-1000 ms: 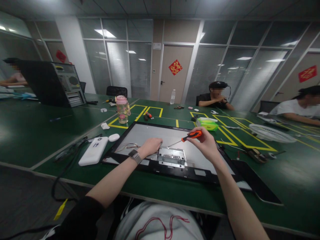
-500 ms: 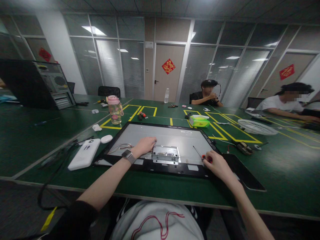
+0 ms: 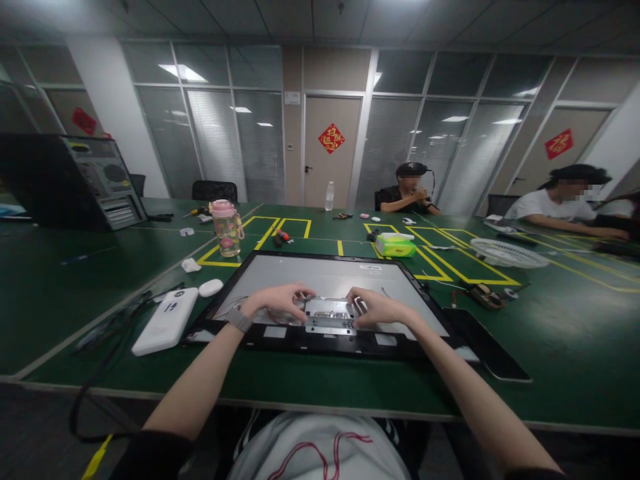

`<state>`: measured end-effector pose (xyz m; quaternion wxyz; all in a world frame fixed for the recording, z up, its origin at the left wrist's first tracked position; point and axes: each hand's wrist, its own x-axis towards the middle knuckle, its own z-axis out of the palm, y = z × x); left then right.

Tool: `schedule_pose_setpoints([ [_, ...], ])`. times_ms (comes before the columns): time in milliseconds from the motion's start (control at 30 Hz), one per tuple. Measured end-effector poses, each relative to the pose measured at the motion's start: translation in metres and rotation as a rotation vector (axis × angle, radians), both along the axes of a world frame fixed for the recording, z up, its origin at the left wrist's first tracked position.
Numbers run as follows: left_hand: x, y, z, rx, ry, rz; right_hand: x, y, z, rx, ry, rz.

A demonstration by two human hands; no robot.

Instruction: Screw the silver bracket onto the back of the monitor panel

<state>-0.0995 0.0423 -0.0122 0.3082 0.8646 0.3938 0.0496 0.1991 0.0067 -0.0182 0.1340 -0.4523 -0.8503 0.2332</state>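
Note:
A large flat display panel with a black frame lies on the green table in front of me. Near its front edge sits a silver metal bracket. At the bracket's left end is my left hand, thumb and fingers curved around that side. My right hand has hold of the right end in the same way, its thumb at the front and fingers at the back. Behind the right hand a thin screwdriver shaft shows on the panel; its handle is hidden.
To the left are a white power bank, a white oval case, cables and a pink-lided bottle. A dark tablet-like slab lies at right. Beyond are a tissue pack, a white basket and seated people.
My right hand has put down the screwdriver on the panel and moved left to the bracket's right end. My left hand has shifted slightly, curving around the left end.

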Motion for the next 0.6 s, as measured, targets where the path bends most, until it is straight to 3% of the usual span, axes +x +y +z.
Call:
schedule_pose_setpoints([
  [167, 0.01, -0.004, -0.009, 0.164, -0.001, 0.007, 0.005, 0.002, -0.015, 0.04, 0.179, 0.017],
  [400, 0.01, -0.001, -0.004, 0.236, -0.103, 0.026, 0.006, 0.001, -0.008, 0.108, 0.262, -0.02],
  [600, 0.013, 0.005, -0.011, 0.238, -0.15, 0.067, 0.004, 0.009, -0.013, 0.131, 0.285, -0.036],
])
